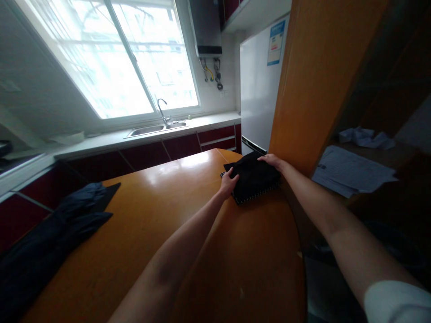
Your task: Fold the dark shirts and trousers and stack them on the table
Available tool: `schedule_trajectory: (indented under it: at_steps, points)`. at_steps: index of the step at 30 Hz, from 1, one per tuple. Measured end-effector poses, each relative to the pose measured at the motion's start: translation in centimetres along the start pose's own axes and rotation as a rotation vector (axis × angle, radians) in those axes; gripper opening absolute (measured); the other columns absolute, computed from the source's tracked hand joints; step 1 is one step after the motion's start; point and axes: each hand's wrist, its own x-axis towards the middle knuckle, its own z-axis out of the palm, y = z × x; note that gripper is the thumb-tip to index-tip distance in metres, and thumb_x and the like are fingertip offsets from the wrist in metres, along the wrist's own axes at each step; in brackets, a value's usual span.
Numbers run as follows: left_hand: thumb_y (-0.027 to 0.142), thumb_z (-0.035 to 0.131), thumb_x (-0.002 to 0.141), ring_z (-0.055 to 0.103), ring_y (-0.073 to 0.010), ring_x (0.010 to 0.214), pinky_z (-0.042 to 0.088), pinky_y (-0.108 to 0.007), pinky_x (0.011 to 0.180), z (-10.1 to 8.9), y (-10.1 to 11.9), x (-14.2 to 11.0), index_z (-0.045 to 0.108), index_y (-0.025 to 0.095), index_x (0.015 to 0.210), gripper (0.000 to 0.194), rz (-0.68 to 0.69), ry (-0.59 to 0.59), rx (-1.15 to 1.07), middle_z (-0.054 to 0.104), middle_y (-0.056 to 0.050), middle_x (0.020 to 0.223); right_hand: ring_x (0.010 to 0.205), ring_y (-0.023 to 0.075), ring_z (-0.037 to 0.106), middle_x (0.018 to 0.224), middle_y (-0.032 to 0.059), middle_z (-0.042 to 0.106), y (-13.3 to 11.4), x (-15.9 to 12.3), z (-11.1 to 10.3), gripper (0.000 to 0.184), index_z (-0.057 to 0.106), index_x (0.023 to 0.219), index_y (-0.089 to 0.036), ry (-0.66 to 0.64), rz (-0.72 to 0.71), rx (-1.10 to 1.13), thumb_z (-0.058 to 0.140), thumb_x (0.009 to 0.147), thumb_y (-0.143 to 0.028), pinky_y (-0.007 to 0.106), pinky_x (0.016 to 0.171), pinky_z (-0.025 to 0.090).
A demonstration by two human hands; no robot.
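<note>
A black folded cloth (254,177), perhaps a garment, lies as a thick flat bundle at the far right end of the wooden table. White dashed marks run along its near edge. My left hand (229,183) grips its left side, thumb on top and the other fingers partly hidden at the edge. At the far right corner, my right hand (271,160) pinches the same cloth, with its fingertips on the upper surface. What lies under the bundle is hidden.
The glossy wooden table (161,215) has a curved right edge. Dark blue clothing (63,229) hangs over its left side. Beyond stand a sink (148,130) with a tap and a white fridge (259,89). Papers (353,170) lie on a shelf at right, past an orange wooden panel (313,80).
</note>
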Motion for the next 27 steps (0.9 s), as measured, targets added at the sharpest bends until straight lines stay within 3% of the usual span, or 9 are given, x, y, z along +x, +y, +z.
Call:
schedule_trajectory:
  at_steps: [6,10,13,16,20,24,27]
  points:
    - [0.02,0.067,0.089,0.062,-0.0243,0.123,0.05,-0.036,0.107,-0.2,-1.4,1.0,0.041,0.011,0.154,0.071,-0.149,-0.04,-0.135,0.058,-0.017,0.143,0.059,0.0196,0.066,0.067,0.0086,0.071,1.7,3.3,0.2,0.02,0.068,0.074,-0.012,-0.021,0.029,-0.138,0.082,0.074,-0.027,0.032,0.062,0.057]
    - [0.021,0.071,0.085,0.052,-0.0311,0.135,0.039,-0.041,0.116,-0.9,-0.8,0.7,0.045,0.01,0.151,0.072,-0.122,-0.067,0.189,0.046,-0.021,0.152,0.083,0.0258,0.07,0.083,0.0134,0.075,2.4,4.5,0.3,0.023,0.072,0.086,-0.009,0.045,-0.03,-0.3,0.083,0.071,-0.023,0.038,0.08,0.057]
    - [0.028,0.071,0.085,0.032,-0.0426,0.147,0.026,-0.051,0.121,-0.5,0.8,0.8,0.045,0.009,0.151,0.073,-0.029,-0.013,0.54,0.022,-0.025,0.164,0.121,0.0334,0.059,0.123,0.0205,0.068,2.7,4.5,1.4,0.041,0.07,0.111,-0.009,0.139,-0.151,-0.418,0.081,0.073,-0.02,0.044,0.106,0.044]
    - [0.034,0.055,0.095,0.02,-0.041,0.152,0.017,-0.055,0.123,1.2,1.9,1.3,0.039,0.011,0.154,0.066,0.177,-0.046,0.711,0.019,-0.02,0.167,0.145,0.0349,0.035,0.152,0.0195,0.048,3.2,3.8,3.5,0.051,0.061,0.133,-0.014,0.182,-0.32,-0.582,0.072,0.084,-0.025,0.049,0.119,0.025]
    - [0.046,0.046,0.097,0.013,-0.039,0.155,0.005,-0.06,0.123,3.8,0.9,1.3,0.036,0.009,0.156,0.07,0.153,-0.181,0.811,0.026,-0.02,0.165,0.15,0.0342,0.026,0.163,0.0184,0.033,4.9,3.3,5.8,0.055,0.048,0.148,-0.015,0.11,-0.445,-0.935,0.053,0.098,-0.037,0.056,0.121,0.016]
    - [0.052,0.041,0.097,0.006,-0.0364,0.156,-0.003,-0.054,0.124,4.9,-0.7,0.2,0.037,0.007,0.156,0.074,0.149,-0.14,0.842,0.021,-0.02,0.167,0.152,0.0355,0.021,0.166,0.0198,0.023,6.4,4.6,5.8,0.069,0.034,0.157,-0.015,0.071,-0.36,-0.975,0.046,0.1,-0.053,0.057,0.12,0.015]
    - [0.056,0.04,0.096,0.004,-0.0357,0.156,-0.004,-0.054,0.124,4.9,-0.6,0.3,0.035,0.007,0.157,0.077,0.114,-0.134,0.883,0.018,-0.019,0.167,0.153,0.0341,0.021,0.166,0.021,0.024,6.2,5.7,5.5,0.077,0.031,0.159,-0.014,0.052,-0.334,-0.965,0.045,0.098,-0.06,0.053,0.121,0.017]
